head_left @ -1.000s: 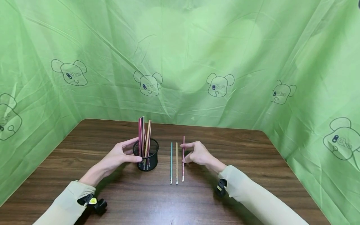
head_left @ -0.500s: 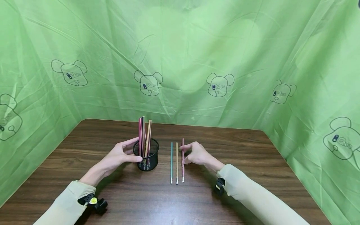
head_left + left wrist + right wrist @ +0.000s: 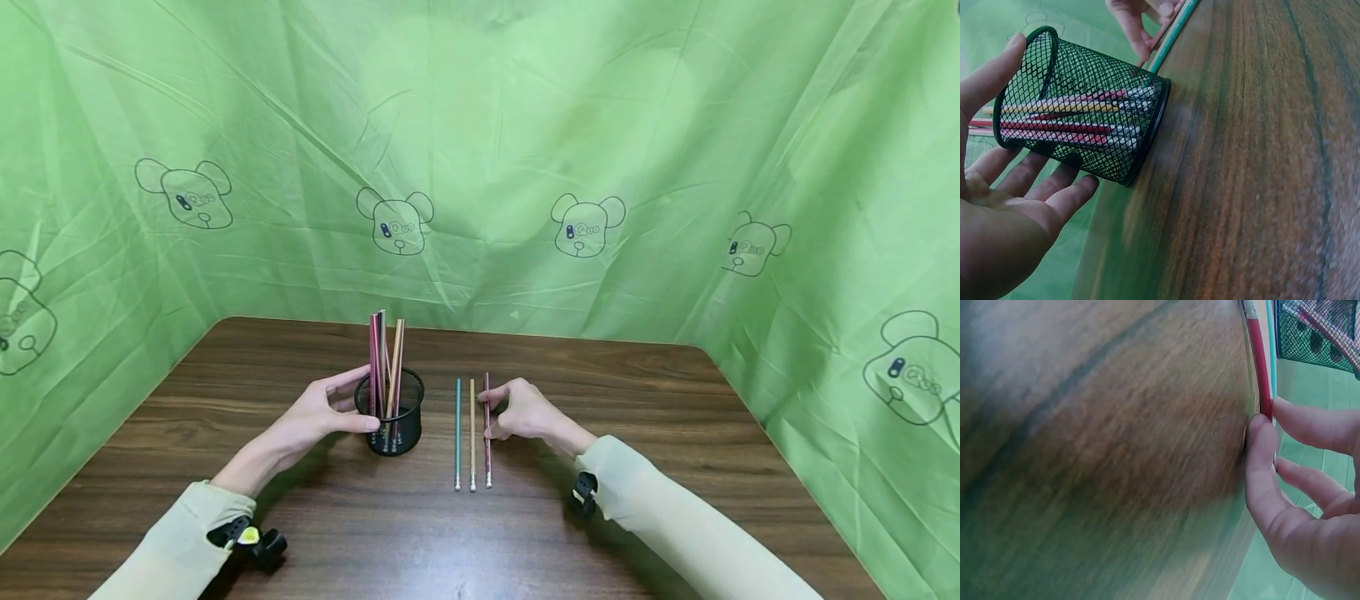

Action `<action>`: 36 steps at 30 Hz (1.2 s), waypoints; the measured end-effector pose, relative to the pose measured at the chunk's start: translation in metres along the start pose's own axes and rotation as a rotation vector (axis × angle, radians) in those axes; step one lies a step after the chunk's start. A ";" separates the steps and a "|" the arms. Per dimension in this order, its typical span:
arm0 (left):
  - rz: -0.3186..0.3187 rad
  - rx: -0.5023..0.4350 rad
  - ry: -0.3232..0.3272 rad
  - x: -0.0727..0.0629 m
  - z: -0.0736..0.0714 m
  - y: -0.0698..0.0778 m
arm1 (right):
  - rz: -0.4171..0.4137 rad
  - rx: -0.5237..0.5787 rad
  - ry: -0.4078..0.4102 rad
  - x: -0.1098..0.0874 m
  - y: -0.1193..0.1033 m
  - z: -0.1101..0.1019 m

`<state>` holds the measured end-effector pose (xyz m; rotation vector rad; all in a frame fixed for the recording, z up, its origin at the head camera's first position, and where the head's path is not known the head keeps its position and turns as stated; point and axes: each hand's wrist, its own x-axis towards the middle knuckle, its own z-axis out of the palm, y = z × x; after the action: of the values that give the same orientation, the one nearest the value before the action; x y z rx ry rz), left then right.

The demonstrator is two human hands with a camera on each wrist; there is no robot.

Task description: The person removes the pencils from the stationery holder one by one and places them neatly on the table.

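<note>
On the left of the table a black mesh pencil cup (image 3: 397, 437) stands upright, with several pencils (image 3: 375, 354) leaning inside it. My left hand (image 3: 326, 410) holds it, thumb at the rim and fingers round its far side, as the left wrist view also shows. To the cup's right, a teal pencil (image 3: 458, 433) and a yellow pencil (image 3: 472, 442) lie side by side, eraser ends toward me. Beside them, in line, is a red pencil (image 3: 1259, 362), pinched by my right hand (image 3: 528, 410) between thumb and fingertips.
The brown wood-grain table (image 3: 420, 542) ends at a back edge below a green cloth (image 3: 480, 150) printed with bear outlines. Cloth also hangs at both sides. A wrist camera (image 3: 266, 548) juts out from the left sleeve.
My right hand has drawn the red pencil slightly toward me and leftward, bringing it closer in line with the other two. The left hand and the cup have stayed put.
</note>
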<state>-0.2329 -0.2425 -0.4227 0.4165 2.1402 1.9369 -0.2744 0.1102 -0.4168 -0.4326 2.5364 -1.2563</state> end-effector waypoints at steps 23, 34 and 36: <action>0.003 0.002 0.006 0.001 0.001 0.001 | 0.011 0.012 -0.010 0.002 0.003 0.001; -0.010 0.016 0.008 0.000 0.001 0.001 | 0.005 0.026 0.009 -0.001 0.006 0.001; -0.008 0.018 0.007 0.000 0.001 0.000 | 0.001 0.028 0.007 -0.001 0.006 0.001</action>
<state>-0.2326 -0.2420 -0.4224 0.4041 2.1622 1.9188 -0.2743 0.1130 -0.4218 -0.4207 2.5211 -1.2940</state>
